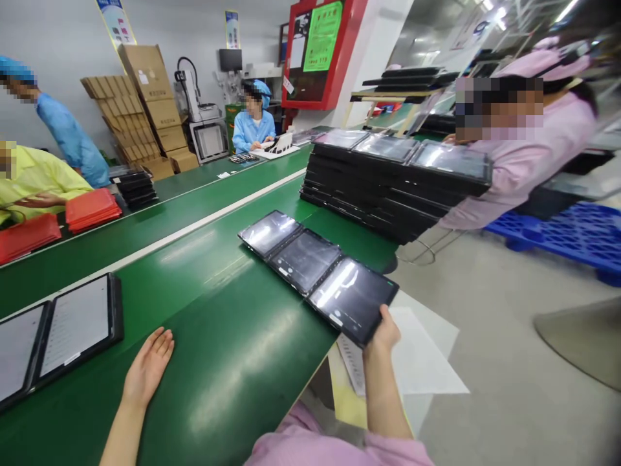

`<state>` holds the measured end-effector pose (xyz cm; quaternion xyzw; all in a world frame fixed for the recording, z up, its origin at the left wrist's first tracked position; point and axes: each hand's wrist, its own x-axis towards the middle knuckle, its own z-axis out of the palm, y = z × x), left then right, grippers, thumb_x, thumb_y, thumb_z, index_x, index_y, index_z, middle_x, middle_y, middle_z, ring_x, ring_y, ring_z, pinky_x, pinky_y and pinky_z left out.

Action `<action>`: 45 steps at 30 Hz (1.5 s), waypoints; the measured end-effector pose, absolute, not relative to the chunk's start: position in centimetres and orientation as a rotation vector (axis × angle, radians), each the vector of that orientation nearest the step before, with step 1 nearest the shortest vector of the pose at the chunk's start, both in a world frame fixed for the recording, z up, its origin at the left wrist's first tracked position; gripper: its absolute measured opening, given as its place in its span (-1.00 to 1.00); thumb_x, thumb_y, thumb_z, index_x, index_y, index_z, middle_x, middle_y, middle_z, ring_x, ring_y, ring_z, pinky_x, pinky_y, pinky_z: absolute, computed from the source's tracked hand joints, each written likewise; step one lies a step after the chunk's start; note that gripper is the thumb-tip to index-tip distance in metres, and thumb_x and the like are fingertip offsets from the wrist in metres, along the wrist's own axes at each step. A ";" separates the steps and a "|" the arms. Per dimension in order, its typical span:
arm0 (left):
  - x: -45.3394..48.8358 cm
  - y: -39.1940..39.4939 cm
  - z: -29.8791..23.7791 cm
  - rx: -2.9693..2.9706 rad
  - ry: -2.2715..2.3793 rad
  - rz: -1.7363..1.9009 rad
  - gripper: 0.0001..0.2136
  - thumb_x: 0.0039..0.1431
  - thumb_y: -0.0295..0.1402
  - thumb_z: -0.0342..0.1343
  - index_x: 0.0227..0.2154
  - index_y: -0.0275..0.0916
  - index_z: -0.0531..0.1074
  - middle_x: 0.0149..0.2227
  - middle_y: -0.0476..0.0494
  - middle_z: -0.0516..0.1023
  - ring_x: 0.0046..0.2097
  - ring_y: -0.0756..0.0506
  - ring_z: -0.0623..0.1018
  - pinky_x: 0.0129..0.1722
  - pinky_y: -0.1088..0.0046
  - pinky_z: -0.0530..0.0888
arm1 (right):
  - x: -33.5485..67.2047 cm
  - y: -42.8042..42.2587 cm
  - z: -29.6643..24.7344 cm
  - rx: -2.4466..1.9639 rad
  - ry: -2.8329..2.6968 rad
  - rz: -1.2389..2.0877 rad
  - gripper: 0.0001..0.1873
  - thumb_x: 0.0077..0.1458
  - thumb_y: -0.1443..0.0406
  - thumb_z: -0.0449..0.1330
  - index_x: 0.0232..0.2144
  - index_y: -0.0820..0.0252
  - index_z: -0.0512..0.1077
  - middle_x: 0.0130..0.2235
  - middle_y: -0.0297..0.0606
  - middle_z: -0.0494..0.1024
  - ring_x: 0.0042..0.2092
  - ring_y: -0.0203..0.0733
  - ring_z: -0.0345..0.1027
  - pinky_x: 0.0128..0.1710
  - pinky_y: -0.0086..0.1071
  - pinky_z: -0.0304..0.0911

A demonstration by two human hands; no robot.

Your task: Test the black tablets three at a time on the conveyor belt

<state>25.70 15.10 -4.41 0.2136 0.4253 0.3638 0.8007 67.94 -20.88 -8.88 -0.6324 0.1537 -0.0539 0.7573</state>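
My right hand (384, 331) grips the near right corner of a black tray (305, 296). Three tablets lie side by side in it: a far one (270, 232), a middle one (305, 260) and a near one (353, 299), all dark-screened and glossy with reflections. The tray's near end reaches past the edge of the green work surface (233, 362). On that surface, at the left, my left hand (150, 362) lies with its fingers stretched out and holds nothing. Further left, another black tray (116, 307) carries tablets with lit white screens (77, 320), cut off by the frame.
Beyond my tray stands a tall stack of black trays (373, 184) with tablets on top. Paper sheets (422, 356) jut out below the right edge. Across the bench are red packets (93, 208). A co-worker in pink (538, 145) stands at the right; others sit or stand opposite.
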 end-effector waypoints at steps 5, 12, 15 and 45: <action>24.8 15.2 -5.1 0.597 0.903 0.749 -0.78 0.16 -0.35 0.12 -0.18 -0.23 0.60 -0.14 -0.21 0.66 -0.07 -0.11 0.64 0.09 0.37 0.53 | 68.9 -17.8 -8.1 -1.432 0.510 -0.328 -0.59 -0.19 -0.04 0.18 -0.41 0.11 0.28 -0.39 -0.28 0.41 -0.26 -0.01 0.42 -0.19 -0.08 0.44; 22.1 14.6 -6.0 0.603 0.891 0.628 -0.75 0.12 -0.30 0.18 -0.16 -0.19 0.61 -0.09 -0.20 0.66 -0.01 -0.16 0.63 0.08 0.32 0.55 | 68.0 -22.9 -2.9 -1.665 0.739 -0.919 -0.54 -0.09 0.26 0.21 -0.08 0.15 0.28 0.13 0.18 0.26 0.25 0.30 0.05 0.28 0.19 -0.07; 21.6 14.9 -6.2 0.608 0.849 0.588 -0.75 0.13 -0.30 0.19 -0.14 -0.21 0.61 -0.07 -0.21 0.66 0.01 -0.17 0.62 0.09 0.30 0.54 | 67.7 -24.5 -0.9 -1.833 0.600 -0.942 -0.54 -0.05 0.27 0.19 -0.06 0.30 0.30 0.07 0.30 0.29 0.19 0.35 0.11 0.27 0.18 -0.10; 16.0 17.2 -6.3 0.716 0.963 1.500 -0.79 0.09 -0.33 0.21 -0.23 -0.31 0.49 -0.27 -0.20 0.57 -0.21 -0.09 0.56 -0.05 0.30 0.48 | 41.8 20.2 -2.6 -0.786 -0.399 2.036 -0.48 0.25 -0.17 -0.25 -0.42 0.06 0.14 -0.57 -0.43 0.09 -0.59 -0.29 -0.12 -0.66 -0.45 -0.08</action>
